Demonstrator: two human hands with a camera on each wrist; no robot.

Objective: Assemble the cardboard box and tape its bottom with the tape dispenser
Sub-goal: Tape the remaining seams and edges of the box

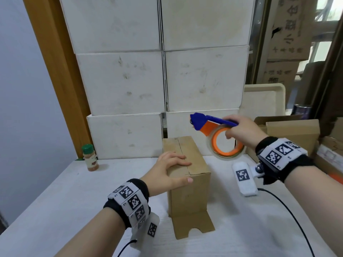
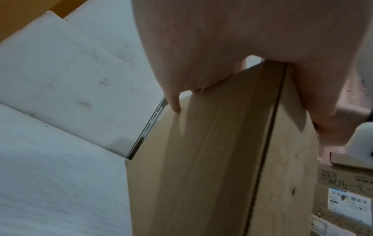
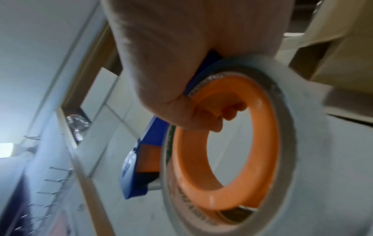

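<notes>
A brown cardboard box stands upright on the white table. Its top flaps are folded shut with a bare seam between them. My left hand rests on the box top, fingers laid flat across the flaps and thumb against the near face. The left wrist view shows the box close up under the left hand. My right hand grips the blue and orange tape dispenser in the air, above and to the right of the box, blue head pointing left. In the right wrist view my fingers curl through the dispenser's orange ring.
Stacked white boxes form a wall behind the table. A green-lidded spice jar stands at the back left. Brown cartons and a beige tray crowd the right. A loose flap splays from the box's base.
</notes>
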